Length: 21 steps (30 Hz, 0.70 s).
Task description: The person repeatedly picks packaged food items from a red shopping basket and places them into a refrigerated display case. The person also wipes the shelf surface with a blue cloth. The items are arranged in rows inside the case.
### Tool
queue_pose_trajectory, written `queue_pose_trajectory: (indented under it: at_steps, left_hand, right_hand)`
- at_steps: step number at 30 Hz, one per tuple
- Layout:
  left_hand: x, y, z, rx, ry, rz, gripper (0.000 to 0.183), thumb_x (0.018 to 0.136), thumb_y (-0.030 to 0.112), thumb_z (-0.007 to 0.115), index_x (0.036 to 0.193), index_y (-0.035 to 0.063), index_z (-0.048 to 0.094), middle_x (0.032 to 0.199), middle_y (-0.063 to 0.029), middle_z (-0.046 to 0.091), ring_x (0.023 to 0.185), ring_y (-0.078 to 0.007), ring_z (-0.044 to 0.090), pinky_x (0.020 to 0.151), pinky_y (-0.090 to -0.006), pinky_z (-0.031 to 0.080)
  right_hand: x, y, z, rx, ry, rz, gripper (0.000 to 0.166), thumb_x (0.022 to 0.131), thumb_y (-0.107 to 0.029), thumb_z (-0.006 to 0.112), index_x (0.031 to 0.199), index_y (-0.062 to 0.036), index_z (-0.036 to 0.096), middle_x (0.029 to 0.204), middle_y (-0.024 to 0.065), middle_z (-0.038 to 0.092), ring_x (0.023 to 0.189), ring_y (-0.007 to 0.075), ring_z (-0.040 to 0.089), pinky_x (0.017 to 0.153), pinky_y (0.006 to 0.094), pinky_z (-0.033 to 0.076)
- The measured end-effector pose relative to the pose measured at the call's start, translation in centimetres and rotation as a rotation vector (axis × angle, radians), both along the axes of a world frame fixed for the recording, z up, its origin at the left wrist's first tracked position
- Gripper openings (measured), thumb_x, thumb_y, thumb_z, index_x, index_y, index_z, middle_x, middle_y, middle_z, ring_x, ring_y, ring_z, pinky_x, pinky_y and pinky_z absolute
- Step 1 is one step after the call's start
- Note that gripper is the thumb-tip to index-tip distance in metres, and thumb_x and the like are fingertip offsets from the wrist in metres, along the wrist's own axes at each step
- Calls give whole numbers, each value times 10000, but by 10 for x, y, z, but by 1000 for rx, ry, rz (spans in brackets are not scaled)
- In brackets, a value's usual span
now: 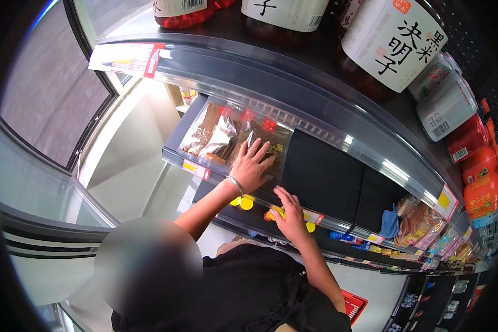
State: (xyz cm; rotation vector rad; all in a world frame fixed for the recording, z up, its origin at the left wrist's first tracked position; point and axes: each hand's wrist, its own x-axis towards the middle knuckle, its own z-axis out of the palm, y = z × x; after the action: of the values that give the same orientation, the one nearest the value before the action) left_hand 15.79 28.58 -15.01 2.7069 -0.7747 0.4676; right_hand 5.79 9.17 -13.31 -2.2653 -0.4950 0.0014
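My left hand (252,166), with a silver bangle at the wrist, lies flat with fingers apart on the right-hand clear packet (279,155) of dark brown dried food. More such packets (203,128) lean in a row to its left on the black shelf (321,174). Close to the shelf's front edge is my right hand (291,218), its fingers loosely spread and nothing visibly gripped. Just beside its thumb, one level lower, a bottle with a yellow and orange top (274,213) shows partly.
Above, a shelf with a clear front rail (269,79) holds large labelled bottles (394,45) and cans (447,106). A blue cloth (389,223) lies at the shelf's right beside bagged goods (419,224). Glass doors (54,178) stand left. A red basket (354,306) is on the floor.
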Motion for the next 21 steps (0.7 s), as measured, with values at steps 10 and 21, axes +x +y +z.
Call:
queue_pose_trajectory:
  at_steps: [10,21]
  left_hand:
    - [7,11,5,57,-32,-84,526,780,364,707,1270,200,605,1458,-100,424,1381,-323,321,1110,-522,245]
    - [5,6,10,73,-24,-69,504,799,314,692,1272,169,593,1485,-131,372,1395,-341,295,1132,-536,210]
  right_hand:
    - [-7,-8,2,42,-63,38,501,784,-28,676,1263,-15,531,1361,152,501,1216,346,484,1037,414,395]
    - [-48,-28,6,167,-47,-107,434,802,-16,653,1228,-30,573,1348,157,525,1251,334,501,1058,398,391]
